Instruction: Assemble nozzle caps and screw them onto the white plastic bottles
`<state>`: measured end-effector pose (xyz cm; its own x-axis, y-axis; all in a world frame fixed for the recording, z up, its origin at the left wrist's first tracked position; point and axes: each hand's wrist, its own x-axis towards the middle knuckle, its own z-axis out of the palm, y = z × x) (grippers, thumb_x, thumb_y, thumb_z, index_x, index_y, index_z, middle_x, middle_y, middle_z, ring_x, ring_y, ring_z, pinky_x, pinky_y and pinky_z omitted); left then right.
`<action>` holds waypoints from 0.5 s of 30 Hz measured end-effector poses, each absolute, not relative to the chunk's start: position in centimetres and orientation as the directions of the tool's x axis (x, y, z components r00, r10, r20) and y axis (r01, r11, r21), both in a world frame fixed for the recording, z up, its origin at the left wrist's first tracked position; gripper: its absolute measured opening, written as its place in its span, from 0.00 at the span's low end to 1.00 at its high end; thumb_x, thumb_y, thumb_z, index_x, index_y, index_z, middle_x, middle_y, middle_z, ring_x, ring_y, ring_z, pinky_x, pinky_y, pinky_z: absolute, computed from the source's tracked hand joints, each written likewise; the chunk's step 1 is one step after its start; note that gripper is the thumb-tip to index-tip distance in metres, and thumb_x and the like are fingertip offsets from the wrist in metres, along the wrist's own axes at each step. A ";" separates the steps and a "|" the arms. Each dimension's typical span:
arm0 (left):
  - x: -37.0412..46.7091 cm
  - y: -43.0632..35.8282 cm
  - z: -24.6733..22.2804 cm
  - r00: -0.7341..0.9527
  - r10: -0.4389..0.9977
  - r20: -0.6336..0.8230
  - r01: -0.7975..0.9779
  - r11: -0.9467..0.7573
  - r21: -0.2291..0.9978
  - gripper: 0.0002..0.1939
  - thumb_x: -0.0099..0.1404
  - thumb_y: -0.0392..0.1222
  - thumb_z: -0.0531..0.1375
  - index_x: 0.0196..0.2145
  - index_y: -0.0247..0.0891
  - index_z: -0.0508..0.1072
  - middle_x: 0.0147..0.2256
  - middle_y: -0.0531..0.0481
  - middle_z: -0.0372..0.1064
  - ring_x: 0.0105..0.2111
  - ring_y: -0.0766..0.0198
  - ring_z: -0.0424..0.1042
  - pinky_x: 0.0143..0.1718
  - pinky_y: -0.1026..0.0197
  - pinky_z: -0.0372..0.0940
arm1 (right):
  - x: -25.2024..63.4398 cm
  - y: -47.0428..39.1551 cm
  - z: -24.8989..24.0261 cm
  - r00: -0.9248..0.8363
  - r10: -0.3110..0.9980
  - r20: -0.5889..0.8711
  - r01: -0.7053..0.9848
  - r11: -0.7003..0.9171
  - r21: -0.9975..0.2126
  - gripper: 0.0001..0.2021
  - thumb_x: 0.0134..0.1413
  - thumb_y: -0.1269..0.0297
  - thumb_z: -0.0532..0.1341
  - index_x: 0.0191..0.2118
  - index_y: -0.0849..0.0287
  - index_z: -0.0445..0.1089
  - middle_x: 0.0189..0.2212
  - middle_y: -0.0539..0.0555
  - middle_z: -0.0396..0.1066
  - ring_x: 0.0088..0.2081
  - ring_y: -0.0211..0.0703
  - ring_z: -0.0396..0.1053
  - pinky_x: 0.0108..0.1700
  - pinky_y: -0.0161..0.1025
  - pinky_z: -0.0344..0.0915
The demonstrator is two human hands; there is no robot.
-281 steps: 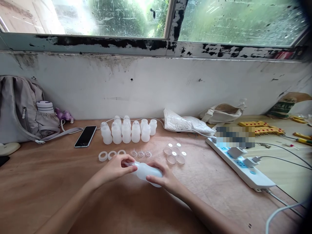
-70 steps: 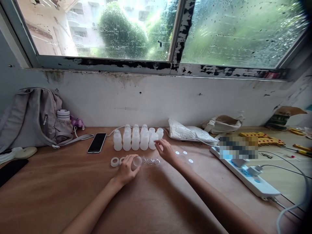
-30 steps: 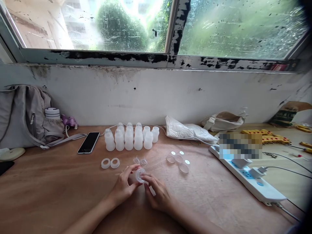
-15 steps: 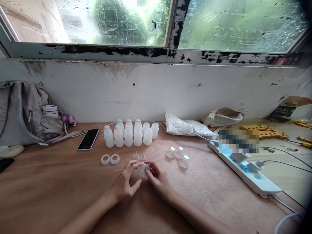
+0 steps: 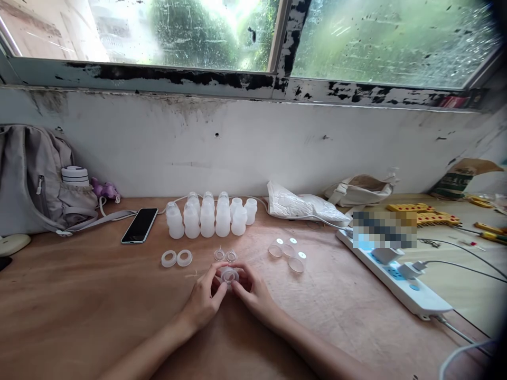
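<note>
Between my left hand and my right hand is a translucent bottle collar ring, with what looks like a clear nipple set in its middle. Fingers and thumbs of both hands close around its rim from either side. Just beyond the fingertips lie two clear bottle nipples. To the left, two frosted collar rings rest flat on the table. Several clear round caps lie to the right. Further back stands a group of frosted white bottles, most with clear tops on and a few with open necks.
A phone lies left of the bottles, near a grey backpack. Behind on the right are a white plastic package and a pale bag. A power strip with plugs and cords runs along the right of the wooden table.
My left thumb has moved in against the ring, and both hands now grip it from the two sides. The ring is tilted up more toward me. The view has shifted slightly.
</note>
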<state>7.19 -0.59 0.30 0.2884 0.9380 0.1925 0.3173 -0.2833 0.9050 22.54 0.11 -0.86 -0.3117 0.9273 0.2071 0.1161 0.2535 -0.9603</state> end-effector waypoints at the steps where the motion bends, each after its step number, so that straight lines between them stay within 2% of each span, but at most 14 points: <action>1: 7.3 -0.4 0.3 0.278 0.942 0.188 0.317 -0.275 0.908 0.16 0.60 0.36 0.51 0.46 0.41 0.62 0.34 0.51 0.68 0.30 0.65 0.68 0.33 0.64 0.62 | 22.4 0.3 -0.9 -0.301 0.933 0.197 0.103 0.237 -0.966 0.11 0.51 0.67 0.55 0.42 0.57 0.60 0.28 0.50 0.69 0.26 0.36 0.66 0.27 0.33 0.63; 7: 7.8 0.8 -0.8 0.211 0.968 0.134 0.275 -0.190 0.942 0.11 0.60 0.36 0.50 0.42 0.39 0.61 0.31 0.51 0.68 0.26 0.66 0.68 0.29 0.65 0.62 | 21.7 1.4 -1.2 -0.266 0.956 0.126 -0.007 0.129 -0.992 0.09 0.48 0.69 0.55 0.38 0.58 0.59 0.22 0.46 0.66 0.21 0.34 0.64 0.24 0.32 0.63; 12: 7.7 0.7 -1.3 0.204 0.970 0.130 0.272 -0.183 0.945 0.08 0.58 0.34 0.50 0.37 0.40 0.59 0.28 0.54 0.66 0.26 0.66 0.67 0.28 0.65 0.61 | 21.5 1.3 -1.3 -0.311 0.942 0.123 -0.002 0.129 -0.992 0.07 0.49 0.70 0.54 0.37 0.57 0.60 0.23 0.46 0.67 0.20 0.33 0.64 0.24 0.31 0.63; 15: 7.7 0.4 -1.3 0.199 0.970 0.137 0.331 -0.198 0.922 0.08 0.58 0.33 0.49 0.37 0.40 0.58 0.25 0.56 0.63 0.24 0.66 0.65 0.27 0.65 0.59 | 21.6 1.1 -1.6 -0.316 0.940 0.128 0.013 0.139 -0.990 0.05 0.49 0.70 0.54 0.35 0.57 0.60 0.22 0.46 0.66 0.20 0.32 0.64 0.23 0.31 0.63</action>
